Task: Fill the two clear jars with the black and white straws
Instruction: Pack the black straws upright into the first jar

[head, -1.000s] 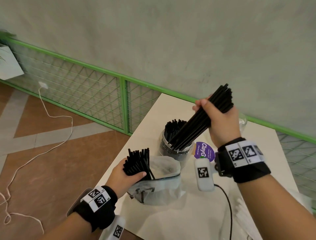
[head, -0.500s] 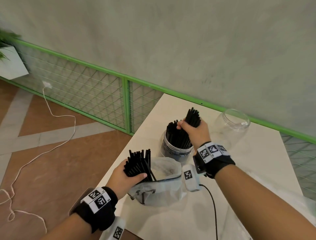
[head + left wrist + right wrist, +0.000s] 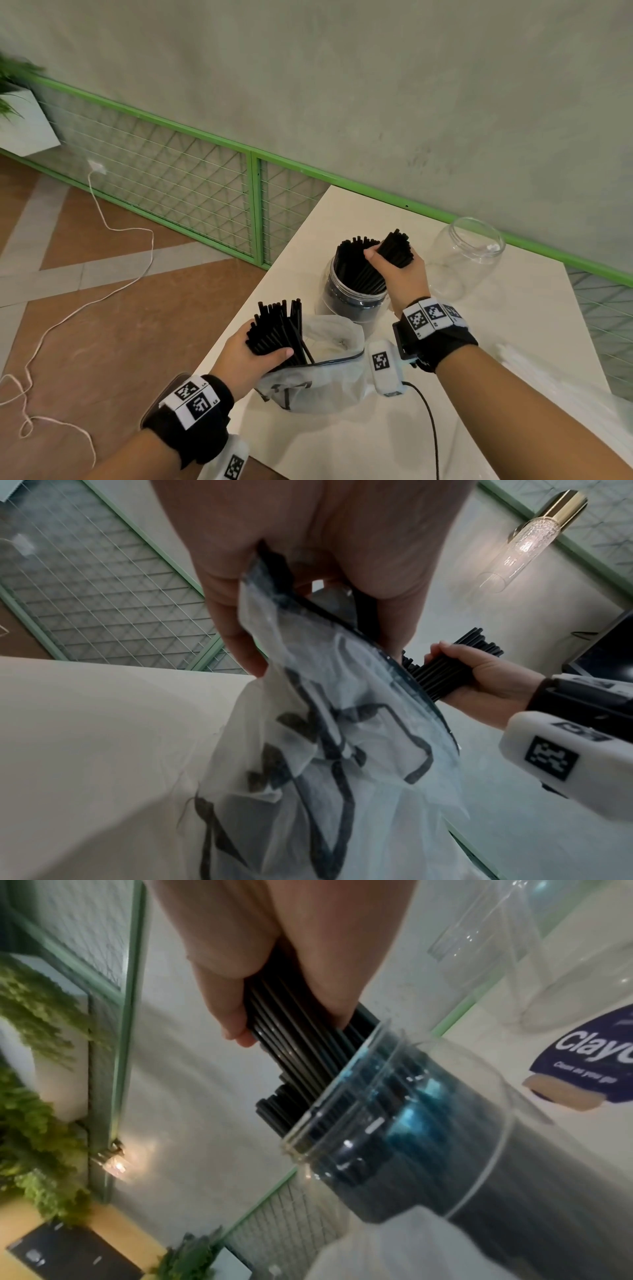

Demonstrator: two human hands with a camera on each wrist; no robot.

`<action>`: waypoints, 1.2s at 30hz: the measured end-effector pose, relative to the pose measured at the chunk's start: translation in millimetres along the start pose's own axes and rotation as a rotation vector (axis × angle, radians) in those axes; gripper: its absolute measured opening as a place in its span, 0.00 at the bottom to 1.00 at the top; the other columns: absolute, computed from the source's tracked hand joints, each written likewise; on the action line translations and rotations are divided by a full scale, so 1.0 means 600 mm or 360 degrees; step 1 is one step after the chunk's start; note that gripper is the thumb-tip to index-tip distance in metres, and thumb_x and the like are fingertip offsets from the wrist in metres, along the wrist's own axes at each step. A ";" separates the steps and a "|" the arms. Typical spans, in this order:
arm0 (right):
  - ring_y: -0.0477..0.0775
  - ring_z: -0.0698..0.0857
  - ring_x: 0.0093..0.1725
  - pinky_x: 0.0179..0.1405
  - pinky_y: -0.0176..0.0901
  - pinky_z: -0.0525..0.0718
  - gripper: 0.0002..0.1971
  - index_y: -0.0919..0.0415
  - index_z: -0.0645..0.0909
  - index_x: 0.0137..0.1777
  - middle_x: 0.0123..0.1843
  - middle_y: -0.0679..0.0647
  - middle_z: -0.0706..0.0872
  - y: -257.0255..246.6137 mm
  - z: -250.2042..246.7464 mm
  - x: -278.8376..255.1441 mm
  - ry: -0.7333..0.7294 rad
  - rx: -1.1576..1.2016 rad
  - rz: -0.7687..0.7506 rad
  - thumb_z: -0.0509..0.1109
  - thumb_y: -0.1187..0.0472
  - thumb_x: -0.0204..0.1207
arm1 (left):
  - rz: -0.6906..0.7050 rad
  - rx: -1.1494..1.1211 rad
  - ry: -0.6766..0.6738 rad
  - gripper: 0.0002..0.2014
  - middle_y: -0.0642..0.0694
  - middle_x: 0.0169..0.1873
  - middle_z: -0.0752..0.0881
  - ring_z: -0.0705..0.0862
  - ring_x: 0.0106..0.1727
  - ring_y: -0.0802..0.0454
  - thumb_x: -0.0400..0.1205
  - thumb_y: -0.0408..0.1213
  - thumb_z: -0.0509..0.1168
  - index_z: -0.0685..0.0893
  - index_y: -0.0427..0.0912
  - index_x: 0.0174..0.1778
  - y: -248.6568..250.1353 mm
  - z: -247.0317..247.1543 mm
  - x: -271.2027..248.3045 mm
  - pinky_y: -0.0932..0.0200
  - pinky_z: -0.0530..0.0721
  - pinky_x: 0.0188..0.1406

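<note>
A white cord (image 3: 113, 274) trails in loops across the brown tiled floor (image 3: 102, 325) from a plug at the green mesh railing (image 3: 191, 178). A white planter (image 3: 25, 126) with green fronds stands at the far left, and a glass wall lamp (image 3: 524, 539) glows on the grey wall (image 3: 342, 85)

Hidden or cut off: lower ends of the black straws (image 3: 278, 329) in my left hand (image 3: 247, 359), inside the plastic bag (image 3: 318, 383); white straws (image 3: 534, 370) blurred at table edge; jar label (image 3: 596, 1053) text cropped; my fingertips behind bundles.
</note>
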State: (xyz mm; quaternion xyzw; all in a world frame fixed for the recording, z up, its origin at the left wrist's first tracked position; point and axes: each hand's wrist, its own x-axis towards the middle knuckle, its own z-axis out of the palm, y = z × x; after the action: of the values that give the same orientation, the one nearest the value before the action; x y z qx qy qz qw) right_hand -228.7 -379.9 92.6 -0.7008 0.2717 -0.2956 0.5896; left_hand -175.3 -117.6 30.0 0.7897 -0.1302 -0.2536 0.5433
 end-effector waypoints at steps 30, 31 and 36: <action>0.58 0.48 0.85 0.82 0.61 0.48 0.46 0.55 0.54 0.83 0.86 0.53 0.51 0.009 0.005 0.061 -0.0604 -0.2101 -0.0912 0.51 0.26 0.70 | 0.0001 0.0011 0.0014 0.19 0.52 0.44 0.88 0.85 0.45 0.65 0.68 0.37 0.79 0.80 0.53 0.49 0.004 -0.007 -0.002 0.71 0.78 0.39; 0.56 0.48 0.85 0.83 0.58 0.48 0.48 0.55 0.51 0.83 0.86 0.53 0.52 0.008 0.007 0.068 -0.0686 -0.2084 -0.0806 0.51 0.25 0.69 | -0.0003 0.0003 0.0015 0.19 0.52 0.44 0.88 0.85 0.45 0.65 0.68 0.37 0.79 0.79 0.54 0.48 0.004 -0.008 -0.002 0.70 0.79 0.41; 0.54 0.48 0.85 0.83 0.55 0.49 0.53 0.52 0.47 0.84 0.86 0.52 0.49 0.011 0.014 0.083 -0.0883 -0.2015 -0.0690 0.44 0.20 0.62 | -0.0010 -0.0026 0.0032 0.19 0.54 0.43 0.87 0.84 0.43 0.68 0.68 0.36 0.79 0.79 0.55 0.47 0.009 -0.012 -0.005 0.72 0.78 0.40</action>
State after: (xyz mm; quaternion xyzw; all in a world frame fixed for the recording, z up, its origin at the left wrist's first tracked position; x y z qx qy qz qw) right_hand -189.2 -411.7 89.9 -0.9952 0.0861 -0.0033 0.0461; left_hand -173.7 -112.8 37.9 0.7881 -0.1201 -0.2483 0.5502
